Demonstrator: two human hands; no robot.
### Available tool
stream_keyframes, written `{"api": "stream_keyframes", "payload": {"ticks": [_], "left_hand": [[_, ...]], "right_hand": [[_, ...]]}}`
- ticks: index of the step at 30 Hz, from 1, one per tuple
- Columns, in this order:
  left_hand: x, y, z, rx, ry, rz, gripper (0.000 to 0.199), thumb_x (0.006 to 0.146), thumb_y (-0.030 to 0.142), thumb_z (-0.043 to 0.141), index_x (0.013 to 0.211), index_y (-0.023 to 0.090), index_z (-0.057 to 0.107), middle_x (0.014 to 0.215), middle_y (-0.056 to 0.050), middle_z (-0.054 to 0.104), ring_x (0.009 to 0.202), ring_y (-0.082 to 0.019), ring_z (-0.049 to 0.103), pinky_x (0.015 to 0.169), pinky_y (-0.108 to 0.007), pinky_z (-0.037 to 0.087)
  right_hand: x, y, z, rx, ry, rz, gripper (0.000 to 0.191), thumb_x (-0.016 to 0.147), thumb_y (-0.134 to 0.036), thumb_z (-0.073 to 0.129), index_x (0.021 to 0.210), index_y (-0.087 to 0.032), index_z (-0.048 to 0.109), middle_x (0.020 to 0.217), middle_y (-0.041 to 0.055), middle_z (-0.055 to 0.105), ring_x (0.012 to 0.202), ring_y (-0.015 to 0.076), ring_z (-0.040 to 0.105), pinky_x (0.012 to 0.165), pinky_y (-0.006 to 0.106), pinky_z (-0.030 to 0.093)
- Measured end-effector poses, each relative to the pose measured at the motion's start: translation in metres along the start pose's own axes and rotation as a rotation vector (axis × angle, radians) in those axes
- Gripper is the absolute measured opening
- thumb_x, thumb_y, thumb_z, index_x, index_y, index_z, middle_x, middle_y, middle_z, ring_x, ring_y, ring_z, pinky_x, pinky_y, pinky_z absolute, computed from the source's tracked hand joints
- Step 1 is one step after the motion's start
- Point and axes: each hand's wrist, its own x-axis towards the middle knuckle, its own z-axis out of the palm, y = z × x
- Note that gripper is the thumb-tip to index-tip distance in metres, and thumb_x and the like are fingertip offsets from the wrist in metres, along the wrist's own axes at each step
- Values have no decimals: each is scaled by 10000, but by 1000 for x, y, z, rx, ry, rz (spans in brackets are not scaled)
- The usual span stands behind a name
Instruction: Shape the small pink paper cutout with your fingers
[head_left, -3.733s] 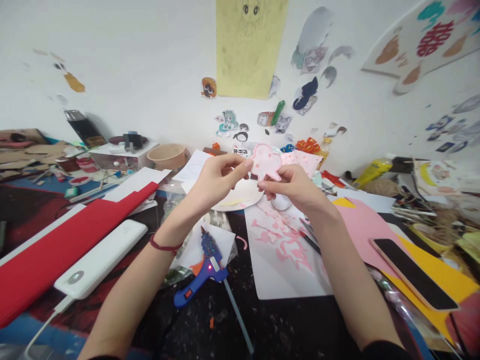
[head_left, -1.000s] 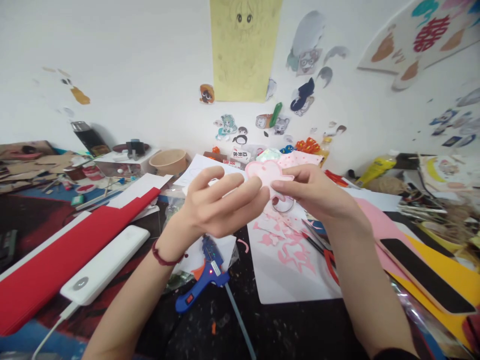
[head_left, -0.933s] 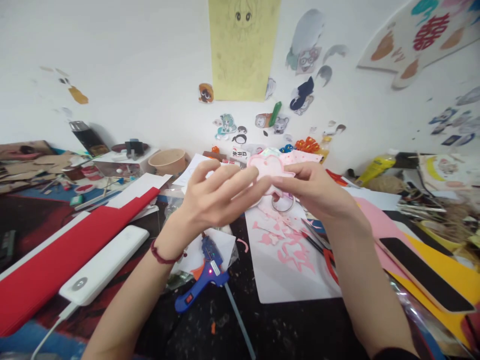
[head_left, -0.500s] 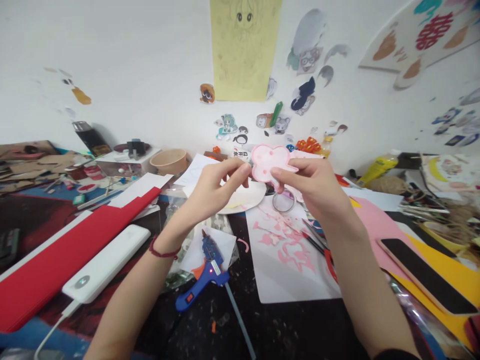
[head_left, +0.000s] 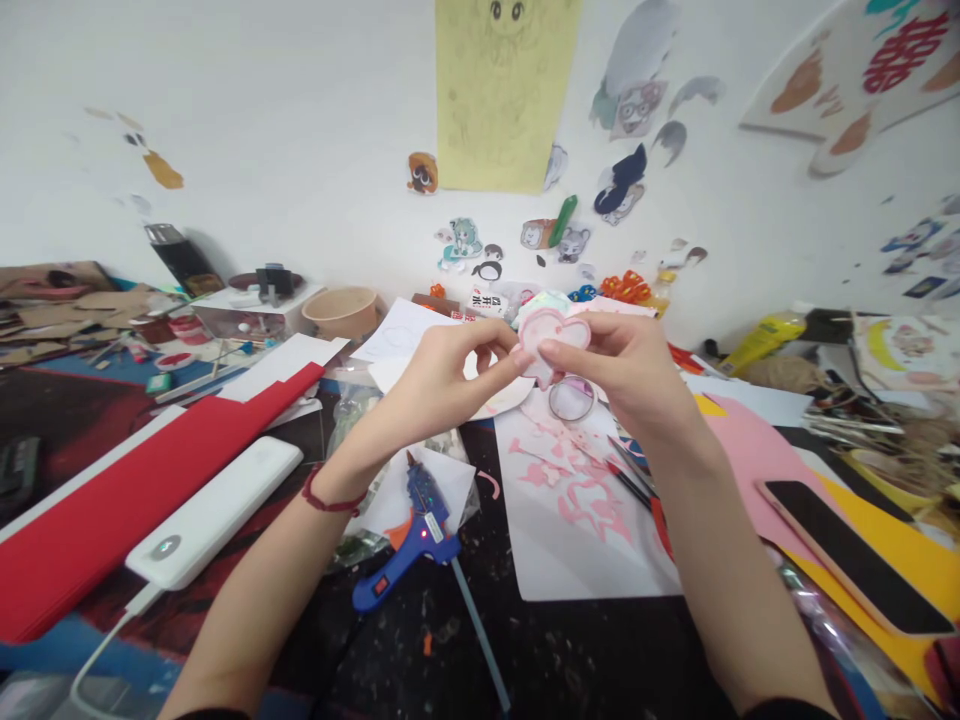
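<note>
Pink cutout (head_left: 553,327), raised beyond and to the right of the glue gun (head_left: 420,540), could have creased or torn under an uneven pull. The right hand (head_left: 645,375) pinched it, thumb on its near face, fingers behind; the left hand (head_left: 457,370) had thumb and fingertips nearly together at its left edge, their hold unclear.

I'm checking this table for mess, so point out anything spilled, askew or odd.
Pink scraps lie scattered across the white sheet; one curved pink strip lies apart, on the dark tabletop, as does a small orange bit near the glue gun. These look like strays. The pink-edged cutout in the right hand shows no clear damage.
</note>
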Motion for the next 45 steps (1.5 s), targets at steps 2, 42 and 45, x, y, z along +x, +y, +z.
{"api": "stream_keyframes", "payload": {"ticks": [2, 42, 45], "left_hand": [[0, 0, 2, 15, 37, 1, 172, 906, 349, 703, 860, 188, 663, 746, 34, 641, 677, -95, 529, 639, -246, 407], [-7, 25, 9, 40, 273, 73, 108, 921, 185, 652, 815, 201, 660, 737, 40, 690, 656, -85, 556, 627, -243, 457], [-8, 26, 9, 43, 282, 73, 104, 920, 182, 651, 818, 202, 659, 735, 40, 689, 656, -85, 555, 625, -247, 457]], "right_hand": [[0, 0, 2, 1, 23, -26, 188, 764, -288, 846, 652, -187, 734, 683, 5, 674, 660, 126, 595, 599, 260, 464], [-10, -16, 12, -95, 62, -61, 184, 745, -353, 857, 751, -209, 743, 685, -3, 652, 633, 133, 545, 539, 279, 423], [-11, -15, 11, -96, 69, -105, 179, 739, -345, 862, 737, -212, 742, 684, -1, 652, 634, 133, 551, 526, 275, 422]]}}
